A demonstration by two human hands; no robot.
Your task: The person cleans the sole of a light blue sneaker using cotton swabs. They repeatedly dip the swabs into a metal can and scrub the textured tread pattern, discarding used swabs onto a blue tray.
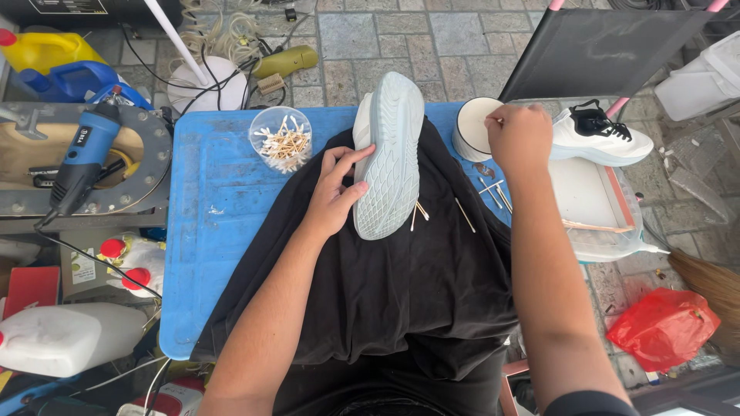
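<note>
My left hand (337, 189) grips a white sneaker (391, 150) by its side, sole turned up, on a black cloth (385, 285) spread over a blue table (220, 223). My right hand (519, 135) is closed on a thin stick, its fingers at the rim of a small white cup (472, 123) at the table's far edge. Several used cotton swabs (462, 212) lie on the cloth beside the shoe. A clear bowl of cotton swabs (281, 139) stands left of the shoe.
A second white sneaker with black laces (597, 135) rests on a white tray (590, 204) at the right. A blue power tool (81, 154) lies on a metal stand at the left. White jug (65, 339), red bag (664, 327), a broom and bottles surround the table.
</note>
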